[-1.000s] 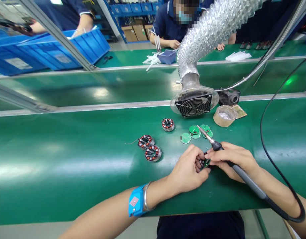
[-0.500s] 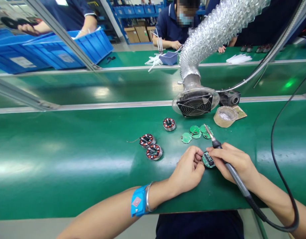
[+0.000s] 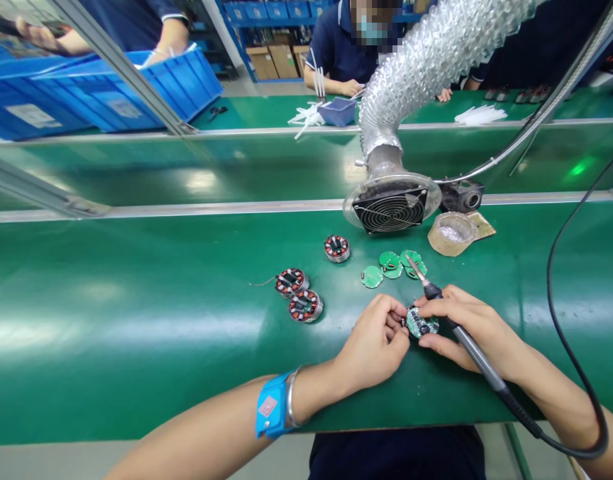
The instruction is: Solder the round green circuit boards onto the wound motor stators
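A round green circuit board point(image 3: 422, 323) with dark parts on it sits between my two hands, near the table's front edge. My left hand point(image 3: 379, 337) pinches at the board's left edge; a small dark bit shows at its fingertips. In my right hand point(image 3: 474, 327) lies a soldering iron point(image 3: 469, 347), its metal tip pointing up and away from the board. That hand's thumb and finger also touch the board's right side. Beyond my hands lie several loose green boards point(image 3: 390, 261). Three wound motor stators point(image 3: 306, 307) stand to the left.
A fume extractor fan point(image 3: 394, 208) on a silver flexible duct point(image 3: 436, 60) hangs over the far table edge. Beside it is a tape-wrapped round pot point(image 3: 451, 233). The iron's black cable point(image 3: 554, 307) loops at right. Across the line, co-workers sit behind blue bins point(image 3: 121, 100).
My right thumb and finger have spread apart around the board, showing more of its face. The board looks slightly turned. My left hand keeps its pinch at the edge.
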Action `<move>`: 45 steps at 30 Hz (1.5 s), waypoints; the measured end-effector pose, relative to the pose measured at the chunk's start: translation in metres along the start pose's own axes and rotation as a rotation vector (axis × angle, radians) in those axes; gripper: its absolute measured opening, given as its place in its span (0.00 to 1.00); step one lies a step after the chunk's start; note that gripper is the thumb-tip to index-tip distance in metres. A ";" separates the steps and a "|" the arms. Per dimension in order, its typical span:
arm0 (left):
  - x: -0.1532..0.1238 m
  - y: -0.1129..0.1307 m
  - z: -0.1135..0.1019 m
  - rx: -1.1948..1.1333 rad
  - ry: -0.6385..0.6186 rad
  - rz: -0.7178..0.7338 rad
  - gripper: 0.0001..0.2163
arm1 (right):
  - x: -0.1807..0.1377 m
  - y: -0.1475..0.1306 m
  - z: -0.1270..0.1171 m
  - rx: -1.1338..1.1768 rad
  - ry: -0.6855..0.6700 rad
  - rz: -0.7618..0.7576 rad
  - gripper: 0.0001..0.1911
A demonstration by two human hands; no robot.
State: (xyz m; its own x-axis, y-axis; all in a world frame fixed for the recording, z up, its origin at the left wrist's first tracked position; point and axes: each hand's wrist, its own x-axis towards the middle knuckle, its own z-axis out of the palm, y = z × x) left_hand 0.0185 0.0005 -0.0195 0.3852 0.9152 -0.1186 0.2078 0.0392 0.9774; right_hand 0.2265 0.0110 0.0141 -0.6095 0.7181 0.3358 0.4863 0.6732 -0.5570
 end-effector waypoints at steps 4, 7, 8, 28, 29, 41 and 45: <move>0.000 -0.001 -0.001 -0.006 -0.009 0.001 0.08 | -0.003 0.004 0.004 0.045 0.024 0.000 0.17; 0.001 -0.002 -0.002 -0.010 -0.009 0.002 0.08 | -0.008 0.005 0.011 0.010 0.134 0.002 0.19; 0.001 -0.002 -0.002 -0.010 -0.009 0.000 0.08 | -0.010 0.005 0.014 -0.001 0.168 0.005 0.19; 0.003 0.005 -0.013 0.585 -0.009 0.641 0.18 | -0.019 0.006 0.038 0.228 0.399 0.237 0.30; 0.004 0.005 -0.013 0.600 0.003 0.641 0.16 | -0.019 0.006 0.037 0.246 0.389 0.228 0.31; 0.006 0.013 -0.013 0.702 0.035 0.610 0.16 | -0.023 0.010 0.049 0.248 0.189 0.293 0.32; 0.007 0.016 -0.016 0.737 0.003 0.620 0.17 | -0.023 0.006 0.049 0.227 0.177 0.341 0.29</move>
State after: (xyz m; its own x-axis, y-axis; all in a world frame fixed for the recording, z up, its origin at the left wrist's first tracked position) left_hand 0.0098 0.0145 -0.0018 0.6144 0.6893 0.3839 0.4807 -0.7129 0.5106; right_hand 0.2127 -0.0097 -0.0344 -0.3117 0.9249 0.2176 0.4789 0.3507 -0.8048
